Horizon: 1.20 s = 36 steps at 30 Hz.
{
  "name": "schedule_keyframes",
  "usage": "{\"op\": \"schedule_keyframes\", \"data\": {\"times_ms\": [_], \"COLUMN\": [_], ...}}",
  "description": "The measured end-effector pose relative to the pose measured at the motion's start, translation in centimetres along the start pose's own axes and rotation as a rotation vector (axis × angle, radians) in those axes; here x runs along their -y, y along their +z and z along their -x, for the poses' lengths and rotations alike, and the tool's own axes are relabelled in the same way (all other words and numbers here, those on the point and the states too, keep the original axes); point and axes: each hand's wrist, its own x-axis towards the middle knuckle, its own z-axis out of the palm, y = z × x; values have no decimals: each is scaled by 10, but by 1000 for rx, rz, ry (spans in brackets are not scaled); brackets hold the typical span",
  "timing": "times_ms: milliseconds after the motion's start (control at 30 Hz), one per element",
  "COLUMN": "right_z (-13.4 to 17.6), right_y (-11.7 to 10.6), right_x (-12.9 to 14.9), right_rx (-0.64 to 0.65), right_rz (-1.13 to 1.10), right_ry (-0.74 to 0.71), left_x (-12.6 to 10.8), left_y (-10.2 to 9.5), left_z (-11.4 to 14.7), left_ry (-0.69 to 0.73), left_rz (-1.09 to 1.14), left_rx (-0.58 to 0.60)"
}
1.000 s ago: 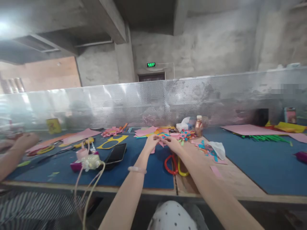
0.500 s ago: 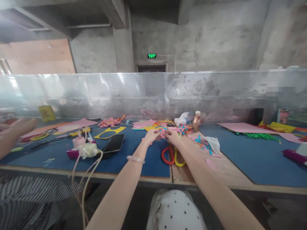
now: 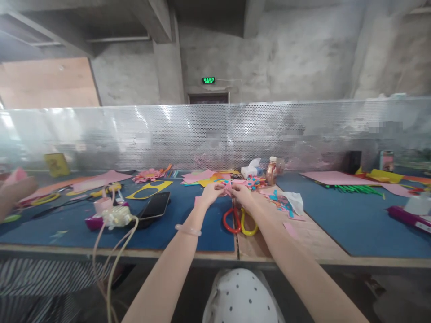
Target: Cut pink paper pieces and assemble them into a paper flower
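Left hand [image 3: 213, 194] and right hand [image 3: 242, 194] — close together — are pinching a small pink piece [image 3: 228, 186], red-and-yellow-handled scissors [image 3: 232, 231] are lying nearby, a phone [image 3: 156, 204] is resting farther left.

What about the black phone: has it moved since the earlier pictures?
No: against the front edge of the blue mat, the black phone lies where it did; only the camera view has shifted.
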Motion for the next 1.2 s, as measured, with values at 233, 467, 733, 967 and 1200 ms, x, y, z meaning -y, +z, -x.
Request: {"op": "schedule_keyframes", "data": {"times_ms": [233,467,733,967,1200], "right_z": [-3,1,9,10,8], "right_y": [-3,-5,-3,-3,-3], "right_x": [-1,3,10,11,9], "right_rx": [-57,-15,9,32,-9], "right_rz": [-90,-124,-275,-236,-250], "right_ry": [68,7,21,65,46], "left_x": [-10,-6,-2,-5,-8], "left_y": [2,1,0,1,4], "left_z": [5,2,0,1,7], "left_ry": [22,55,136,164,34], "left_rz": [-81,-109,-113,-182,-129], "left_rx": [-56,-40,-23,-52,-9]}}
